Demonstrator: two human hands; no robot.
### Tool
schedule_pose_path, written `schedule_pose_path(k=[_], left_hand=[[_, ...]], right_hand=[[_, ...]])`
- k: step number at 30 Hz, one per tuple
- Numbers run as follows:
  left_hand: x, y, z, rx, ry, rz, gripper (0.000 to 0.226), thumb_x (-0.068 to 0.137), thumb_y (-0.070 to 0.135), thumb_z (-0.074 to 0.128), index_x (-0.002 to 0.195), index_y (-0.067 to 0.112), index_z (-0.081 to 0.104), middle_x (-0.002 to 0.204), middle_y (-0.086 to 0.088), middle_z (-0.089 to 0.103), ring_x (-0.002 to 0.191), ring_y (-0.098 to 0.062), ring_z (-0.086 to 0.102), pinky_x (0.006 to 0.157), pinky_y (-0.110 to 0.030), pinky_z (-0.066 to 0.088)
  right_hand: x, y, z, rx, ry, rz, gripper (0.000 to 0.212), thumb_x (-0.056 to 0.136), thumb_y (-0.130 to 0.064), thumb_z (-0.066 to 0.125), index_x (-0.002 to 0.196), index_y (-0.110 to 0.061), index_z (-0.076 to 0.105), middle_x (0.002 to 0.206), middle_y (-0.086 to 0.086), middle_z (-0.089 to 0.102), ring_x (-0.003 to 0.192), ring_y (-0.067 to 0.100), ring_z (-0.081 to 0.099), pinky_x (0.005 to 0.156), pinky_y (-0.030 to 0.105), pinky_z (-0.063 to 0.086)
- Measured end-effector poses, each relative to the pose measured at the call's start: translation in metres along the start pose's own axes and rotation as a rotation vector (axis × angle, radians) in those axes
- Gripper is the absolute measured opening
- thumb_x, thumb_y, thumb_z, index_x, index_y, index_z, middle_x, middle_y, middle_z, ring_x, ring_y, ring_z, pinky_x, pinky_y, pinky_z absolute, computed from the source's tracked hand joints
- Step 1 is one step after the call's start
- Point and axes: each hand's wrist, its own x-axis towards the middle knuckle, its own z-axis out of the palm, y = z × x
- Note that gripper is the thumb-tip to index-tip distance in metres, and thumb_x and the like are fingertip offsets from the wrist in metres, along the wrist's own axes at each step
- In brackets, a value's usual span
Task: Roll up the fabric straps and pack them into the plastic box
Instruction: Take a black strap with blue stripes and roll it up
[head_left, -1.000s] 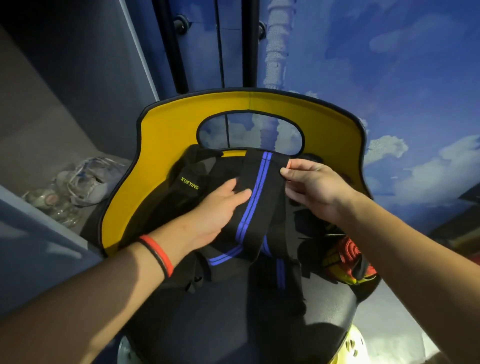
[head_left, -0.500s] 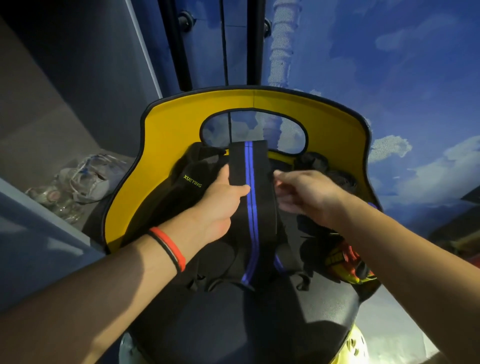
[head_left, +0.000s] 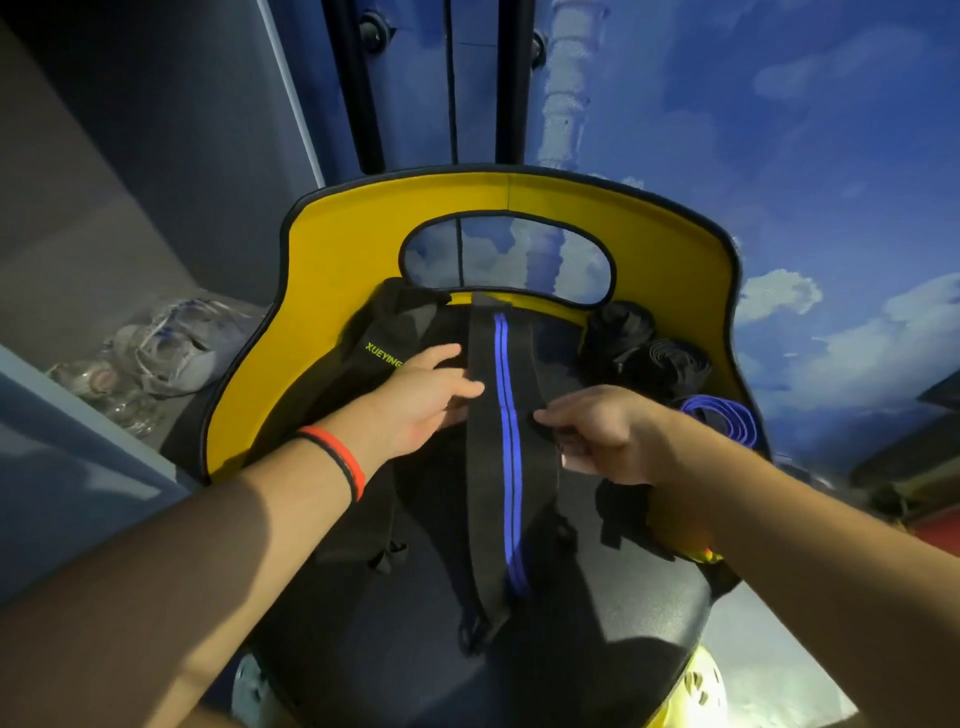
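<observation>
- Two hands work at one strap (head_left: 511, 467), black with a blue stripe down its middle, on a chair with a yellow backrest (head_left: 343, 249) and a black seat (head_left: 597, 649).
- Head view: the strap lies lengthwise, its far end at the backrest cutout, its near end hanging toward the seat's front edge.
- Left hand (head_left: 431, 395): thumb on the strap's left edge, forefinger stretched over the dark fabric beside it. Cannot tell whether it truly pinches the strap.
- Right hand (head_left: 597, 431): fingers curled, thumb and forefinger clamped on the strap's right edge, opposite the left hand.
- Hands apart, the strap's width between them.
- Red and black wristbands (head_left: 337, 457) sit on the left wrist.
- Black bag (head_left: 384, 353) with green lettering lies under the strap, against the backrest on the left.
- Rolled straps at the backrest's right: two black rolls (head_left: 670, 364) touching, and a blue-edged roll (head_left: 722, 421) just beside them.
- Clear plastic clutter (head_left: 150, 353) lies left of the chair; contents blurred.
</observation>
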Motion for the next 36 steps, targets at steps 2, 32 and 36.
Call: schedule_pose_path(k=[2, 32, 36], left_hand=[[0.001, -0.011, -0.002, 0.06, -0.022, -0.029, 0.067, 0.089, -0.013, 0.064, 0.142, 0.028, 0.055, 0.137, -0.009, 0.062, 0.114, -0.024, 0.067, 0.087, -0.038, 0.06], [-0.002, -0.05, -0.007, 1.102, -0.042, 0.483, 0.038, 0.087, 0.009, 0.078, 0.119, 0.03, 0.072, 0.122, 0.014, 0.054, 0.113, -0.011, 0.058, 0.096, -0.029, 0.053], [-0.017, -0.051, -0.005, 1.335, -0.117, 0.538, 0.049, 0.098, 0.034, 0.066, 0.145, 0.033, 0.054, 0.136, 0.016, 0.047, 0.126, -0.01, 0.047, 0.102, -0.033, 0.048]], right_hand=[[0.009, 0.014, 0.003, -0.073, 0.057, 0.044, 0.019, 0.102, -0.01, 0.058, 0.12, -0.006, 0.063, 0.111, 0.017, 0.069, 0.099, 0.024, 0.065, 0.097, 0.039, 0.056], [0.01, 0.06, 0.0, -1.458, 0.193, -0.434, 0.067, 0.087, -0.032, 0.075, 0.139, -0.022, 0.035, 0.126, 0.006, 0.05, 0.11, 0.03, 0.061, 0.088, 0.044, 0.055], [0.003, 0.068, 0.003, -1.594, 0.226, -0.611, 0.083, 0.087, -0.028, 0.072, 0.152, -0.03, 0.019, 0.14, 0.003, 0.029, 0.123, 0.026, 0.044, 0.096, 0.043, 0.052]])
